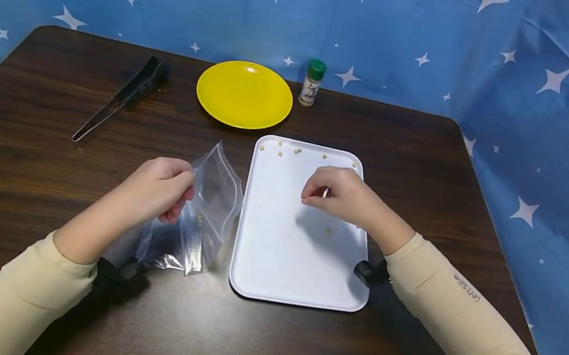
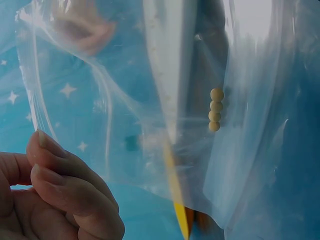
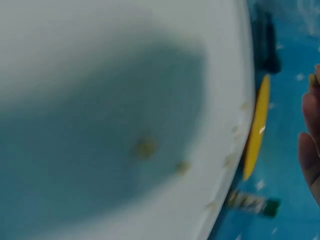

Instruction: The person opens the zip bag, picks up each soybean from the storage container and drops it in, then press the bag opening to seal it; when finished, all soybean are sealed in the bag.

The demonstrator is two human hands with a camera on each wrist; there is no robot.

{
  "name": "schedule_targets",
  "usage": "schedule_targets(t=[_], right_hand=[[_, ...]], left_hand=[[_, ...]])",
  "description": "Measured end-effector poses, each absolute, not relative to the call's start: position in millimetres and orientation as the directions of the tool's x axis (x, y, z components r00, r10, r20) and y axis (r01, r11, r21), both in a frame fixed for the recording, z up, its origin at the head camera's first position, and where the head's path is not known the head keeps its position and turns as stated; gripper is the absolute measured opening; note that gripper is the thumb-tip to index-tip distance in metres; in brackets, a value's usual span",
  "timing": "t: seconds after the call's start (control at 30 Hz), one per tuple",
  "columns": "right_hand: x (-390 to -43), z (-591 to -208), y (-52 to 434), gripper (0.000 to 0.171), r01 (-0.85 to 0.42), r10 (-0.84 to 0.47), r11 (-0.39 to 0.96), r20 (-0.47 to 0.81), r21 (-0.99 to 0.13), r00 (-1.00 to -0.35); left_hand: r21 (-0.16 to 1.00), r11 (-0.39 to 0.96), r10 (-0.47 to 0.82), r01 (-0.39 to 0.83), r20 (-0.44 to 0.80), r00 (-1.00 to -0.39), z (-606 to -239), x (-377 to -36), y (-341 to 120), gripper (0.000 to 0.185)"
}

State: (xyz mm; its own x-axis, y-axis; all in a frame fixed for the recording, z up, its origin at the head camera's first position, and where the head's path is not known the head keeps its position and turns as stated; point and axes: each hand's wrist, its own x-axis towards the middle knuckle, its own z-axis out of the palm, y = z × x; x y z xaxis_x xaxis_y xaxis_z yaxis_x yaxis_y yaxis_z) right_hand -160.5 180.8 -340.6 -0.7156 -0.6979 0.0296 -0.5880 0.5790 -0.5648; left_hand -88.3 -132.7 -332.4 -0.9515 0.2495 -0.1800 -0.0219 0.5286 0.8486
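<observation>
My left hand (image 1: pixel 162 188) pinches the edge of a clear zip bag (image 1: pixel 220 189), holding it upright left of the tray. In the left wrist view, several pale yellow soybeans (image 2: pixel 216 106) sit stacked in a line inside the bag. Over the white tray (image 1: pixel 273 250) hovers my right hand (image 1: pixel 342 196), its thumb and fingertips pinched together. A small yellow soybean (image 3: pixel 313 80) shows at those fingertips in the right wrist view. Loose soybeans (image 1: pixel 280 154) are scattered mostly along the tray's far end, and another soybean (image 1: pixel 329 230) lies in the hand's shadow.
Behind the tray is a yellow plate (image 1: pixel 244 95), with a green-capped seasoning bottle (image 1: pixel 311 83) to its right. Black-tipped metal tongs (image 1: pixel 124 96) lie at the back left of the brown wooden table (image 1: pixel 13 159). A blue star-patterned cloth (image 1: pixel 297 24) hangs around it.
</observation>
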Motion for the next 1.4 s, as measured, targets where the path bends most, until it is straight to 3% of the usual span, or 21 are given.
schedule_targets(t=[0.2,0.37,0.53,0.7,1.4], right_hand=[[-159,-324,151,0.006,-0.677,-0.7,0.424,0.256,-0.601,-0.666],[-162,-314,124,0.006,-0.783,-0.695,0.294,0.44,-0.548,-0.569],[-164,-309,95,0.006,-0.846,-0.711,0.185,0.526,-0.501,-0.467],[-163,-310,73,0.005,-0.859,-0.746,0.147,0.514,-0.491,-0.422],[-159,-318,57,0.004,-0.872,-0.794,0.163,0.464,-0.461,-0.394]], left_hand=[[0.847,0.531,0.262,-0.015,-0.181,-0.948,-333,-90,-129,0.029],[0.844,0.536,0.263,-0.002,-0.17,-0.95,-331,-92,-127,0.026],[0.846,0.534,0.265,0.012,-0.154,-0.952,-329,-92,-127,0.026],[0.844,0.536,0.274,0.028,-0.142,-0.951,-327,-92,-128,0.027],[0.848,0.53,0.262,0.008,-0.154,-0.953,-329,-91,-131,0.027]])
